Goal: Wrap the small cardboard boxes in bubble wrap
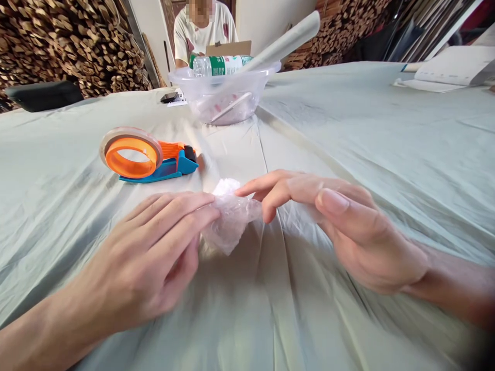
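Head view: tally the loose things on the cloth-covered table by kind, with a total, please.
Orange and blue tape dispenser with clear tape roll: 1
Clear plastic bowl: 1
Green-labelled clear plastic bottle, lying across the bowl: 1
White rolled sheet tube, leaning in the bowl: 1
Small clear plastic bag with white contents, between both hands' fingers: 1
Open white booklet: 1
Total: 6
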A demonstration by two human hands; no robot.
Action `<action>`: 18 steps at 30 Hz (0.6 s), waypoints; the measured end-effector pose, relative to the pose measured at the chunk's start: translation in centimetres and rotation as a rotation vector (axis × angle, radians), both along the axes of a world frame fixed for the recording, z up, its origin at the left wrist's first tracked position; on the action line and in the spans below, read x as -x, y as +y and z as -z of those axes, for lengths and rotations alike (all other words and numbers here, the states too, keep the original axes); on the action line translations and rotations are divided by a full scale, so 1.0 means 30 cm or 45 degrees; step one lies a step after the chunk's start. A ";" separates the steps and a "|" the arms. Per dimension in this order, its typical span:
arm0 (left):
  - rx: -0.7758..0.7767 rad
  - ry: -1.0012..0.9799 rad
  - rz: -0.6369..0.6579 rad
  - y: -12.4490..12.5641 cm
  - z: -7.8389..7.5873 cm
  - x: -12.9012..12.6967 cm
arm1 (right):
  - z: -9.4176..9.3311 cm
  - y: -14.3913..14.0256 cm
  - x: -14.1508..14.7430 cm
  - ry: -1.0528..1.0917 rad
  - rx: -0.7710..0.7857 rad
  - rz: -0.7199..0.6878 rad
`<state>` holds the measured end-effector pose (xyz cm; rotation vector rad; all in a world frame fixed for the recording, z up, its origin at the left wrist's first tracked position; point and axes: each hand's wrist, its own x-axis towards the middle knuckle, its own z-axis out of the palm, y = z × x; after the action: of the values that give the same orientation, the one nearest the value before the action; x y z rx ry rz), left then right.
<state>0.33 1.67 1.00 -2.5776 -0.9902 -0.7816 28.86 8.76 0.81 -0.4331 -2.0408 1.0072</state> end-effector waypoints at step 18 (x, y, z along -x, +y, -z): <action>-0.028 0.086 0.027 0.029 0.015 0.003 | -0.022 0.010 0.011 0.328 -0.067 0.203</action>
<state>0.23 2.53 0.55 -2.5818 -0.9312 -0.7018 28.53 9.07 1.48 -0.4091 -1.7692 0.8639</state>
